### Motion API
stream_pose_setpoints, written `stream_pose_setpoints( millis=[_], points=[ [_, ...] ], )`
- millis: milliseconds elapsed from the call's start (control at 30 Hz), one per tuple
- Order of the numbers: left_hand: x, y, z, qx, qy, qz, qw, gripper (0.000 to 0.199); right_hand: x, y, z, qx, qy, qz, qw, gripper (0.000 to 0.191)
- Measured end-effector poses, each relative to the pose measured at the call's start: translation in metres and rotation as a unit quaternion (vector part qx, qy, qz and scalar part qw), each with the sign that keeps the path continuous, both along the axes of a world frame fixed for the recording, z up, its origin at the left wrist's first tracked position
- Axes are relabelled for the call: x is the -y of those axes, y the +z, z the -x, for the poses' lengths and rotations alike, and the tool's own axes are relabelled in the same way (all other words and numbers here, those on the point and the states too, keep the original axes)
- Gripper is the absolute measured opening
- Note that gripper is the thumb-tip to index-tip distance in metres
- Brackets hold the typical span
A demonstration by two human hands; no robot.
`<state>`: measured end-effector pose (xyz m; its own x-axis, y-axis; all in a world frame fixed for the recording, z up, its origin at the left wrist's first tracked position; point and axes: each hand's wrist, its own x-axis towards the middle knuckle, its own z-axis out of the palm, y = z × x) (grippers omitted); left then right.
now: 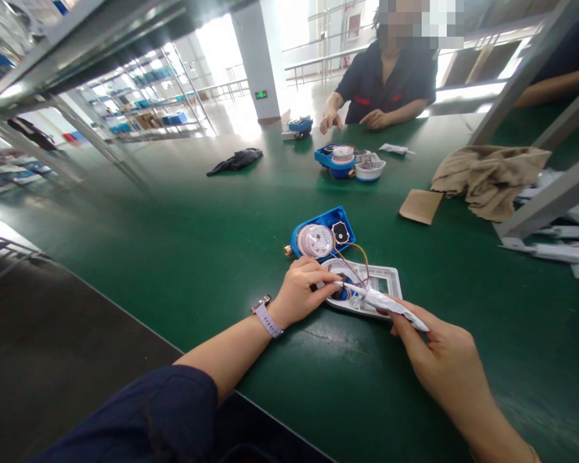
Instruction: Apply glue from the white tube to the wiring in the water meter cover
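Observation:
My right hand grips a white squeeze tube with a thin nozzle, which points left over an open white plastic cover. At the nozzle's tip, the thumb and fingers of my left hand are pinched together; what they hold there is too small to make out. Inside the cover sits a round blue and black part, partly hidden by my fingers. Thin coloured wires run from the cover to a blue water meter just behind it, with a round white dial and a brass fitting.
Farther back on the green table stand a second opened meter and another tube. A brown cloth, a cardboard piece and a metal post lie to the right. A dark cloth is at left. Opposite sits a co-worker.

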<state>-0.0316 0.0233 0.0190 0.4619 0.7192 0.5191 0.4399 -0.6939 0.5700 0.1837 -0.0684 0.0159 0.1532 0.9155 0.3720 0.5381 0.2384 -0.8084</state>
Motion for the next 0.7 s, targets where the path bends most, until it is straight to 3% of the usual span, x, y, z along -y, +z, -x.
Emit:
stream_pose_setpoints(
  millis=[267, 500, 700],
  points=[
    [0.001, -0.0021, -0.0034, 0.015, -0.01, 0.004, 1.0, 0.011, 0.0014, -0.0029, -0.002, 0.027, 0.004, -0.027, 0.999, 0.027],
    [0.0002, -0.0024, -0.0044, 0.016, -0.004, -0.005, 1.0, 0.012, 0.0016, -0.0029, -0.0058, 0.132, 0.018, -0.054, 0.99, 0.027],
    [0.0001, -0.0032, -0.0046, 0.017, -0.005, -0.004, 1.0, 0.011, 0.0021, -0.0008, -0.0042, 0.161, 0.018, -0.09, 0.983, 0.025]
  ],
)
